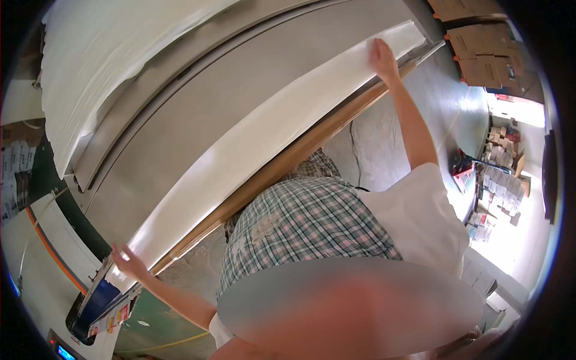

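A long, smooth white strip of sheet material [252, 144] lies lengthwise over the grey surface in front of me; whether it is film, paper or cloth I cannot tell. My arms are stretched wide along it. Near its left end, my left hand [128, 264] is open, its fingers spread at the strip's edge. By the far right end, my right hand [382, 59] rests flat on or just over the strip, its fingers slightly blurred. Neither hand visibly grips anything.
A brown rail [288, 161] runs between the strip and my plaid apron [312, 210]. Layered white sheeting [114, 54] hangs at the upper left. A grey machine bed [198, 108] spans behind the strip. Cardboard boxes [480, 45] stand at the far right; a pallet jack [462, 168] stands on the floor.
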Available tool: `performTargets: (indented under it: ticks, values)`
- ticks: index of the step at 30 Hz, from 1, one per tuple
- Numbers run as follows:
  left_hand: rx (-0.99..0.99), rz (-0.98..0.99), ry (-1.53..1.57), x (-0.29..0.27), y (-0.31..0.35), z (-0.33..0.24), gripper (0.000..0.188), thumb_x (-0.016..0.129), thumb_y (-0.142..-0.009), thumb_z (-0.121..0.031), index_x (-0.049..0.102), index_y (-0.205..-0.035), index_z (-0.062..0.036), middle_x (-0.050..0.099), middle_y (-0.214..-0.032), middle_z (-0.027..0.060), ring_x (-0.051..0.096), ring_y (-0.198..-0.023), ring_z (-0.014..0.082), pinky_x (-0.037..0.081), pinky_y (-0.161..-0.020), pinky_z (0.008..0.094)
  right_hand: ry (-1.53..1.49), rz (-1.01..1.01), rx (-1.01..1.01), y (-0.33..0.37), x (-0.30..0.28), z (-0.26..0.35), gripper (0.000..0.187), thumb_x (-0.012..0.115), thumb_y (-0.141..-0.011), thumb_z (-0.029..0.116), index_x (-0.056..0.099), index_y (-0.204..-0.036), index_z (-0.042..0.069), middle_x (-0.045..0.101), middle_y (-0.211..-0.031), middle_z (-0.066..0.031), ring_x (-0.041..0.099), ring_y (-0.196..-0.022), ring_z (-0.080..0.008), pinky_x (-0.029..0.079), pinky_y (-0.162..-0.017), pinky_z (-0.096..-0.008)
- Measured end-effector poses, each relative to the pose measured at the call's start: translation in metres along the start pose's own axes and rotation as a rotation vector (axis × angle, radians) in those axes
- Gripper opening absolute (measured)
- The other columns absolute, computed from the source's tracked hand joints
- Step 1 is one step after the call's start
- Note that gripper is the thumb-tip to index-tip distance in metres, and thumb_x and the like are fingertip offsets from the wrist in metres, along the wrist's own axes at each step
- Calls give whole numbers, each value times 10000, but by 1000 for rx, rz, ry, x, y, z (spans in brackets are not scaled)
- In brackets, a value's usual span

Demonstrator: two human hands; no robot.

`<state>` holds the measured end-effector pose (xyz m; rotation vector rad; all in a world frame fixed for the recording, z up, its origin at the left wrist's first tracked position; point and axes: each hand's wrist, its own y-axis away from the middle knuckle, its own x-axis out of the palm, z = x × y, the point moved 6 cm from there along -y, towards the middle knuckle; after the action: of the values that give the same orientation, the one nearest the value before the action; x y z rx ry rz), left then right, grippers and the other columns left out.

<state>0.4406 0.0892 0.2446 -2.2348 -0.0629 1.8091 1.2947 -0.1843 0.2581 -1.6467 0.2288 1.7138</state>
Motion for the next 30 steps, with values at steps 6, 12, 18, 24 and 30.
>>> performTargets:
  ticks: [6,12,18,24,30]
  values:
    - [-140,197,-83,28,12,-106,441,392,-885,-450,496,-1214,-176,363,-1320,173,301,-1221,368,251,-998,464,105,25,201,-66,9,-127,405,408,-877,301,506,-1138,7,521,-1153,-176,475,-1096,-313,352,-950,-378]
    - [-290,353,-336,34,11,-143,556,246,-863,-588,471,-1240,-247,332,-1369,53,211,-1285,310,133,-1004,559,297,97,362,-103,21,-206,425,363,-879,366,508,-1165,86,497,-1179,-186,450,-1110,-351,351,-942,-412]
    - [-305,417,-336,49,6,-130,553,251,-879,-545,477,-1232,-185,302,-1382,85,196,-1288,330,131,-997,575,-313,427,501,-121,44,-273,507,451,-843,454,472,-1234,132,558,-1028,-84,513,-875,-174,404,-782,-328]
    - [-263,348,-498,46,17,-48,485,275,-902,-458,471,-1230,-160,327,-1371,80,206,-1294,315,136,-1006,562,-548,829,399,-101,64,-196,455,520,-827,415,535,-1174,121,483,-687,69,286,-470,-23,208,-384,-206]
    - [-158,-214,-180,16,58,-78,398,486,-863,-345,468,-1222,-173,400,-1305,69,300,-1256,249,215,-994,510,-691,1243,273,-50,28,-17,569,590,-720,84,435,-1267,62,549,-1093,-52,512,-930,-122,419,-790,-234]
